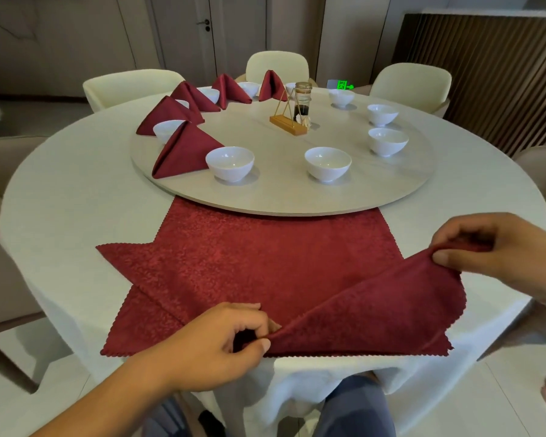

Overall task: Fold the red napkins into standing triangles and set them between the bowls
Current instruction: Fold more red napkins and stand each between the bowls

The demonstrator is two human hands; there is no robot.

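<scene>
A stack of flat red napkins lies on the white tablecloth at the table's near edge. My left hand pinches the near edge of the top napkin. My right hand pinches its right corner and holds it lifted, so a flap rises off the stack. On the round turntable stand several white bowls. Several folded red triangles stand between the bowls on the left and far side. The bowls on the right have no napkins between them.
A gold triangular stand on a wooden base and a glass jar occupy the turntable's middle. Cream chairs ring the table. My knees show below the tablecloth's hanging edge.
</scene>
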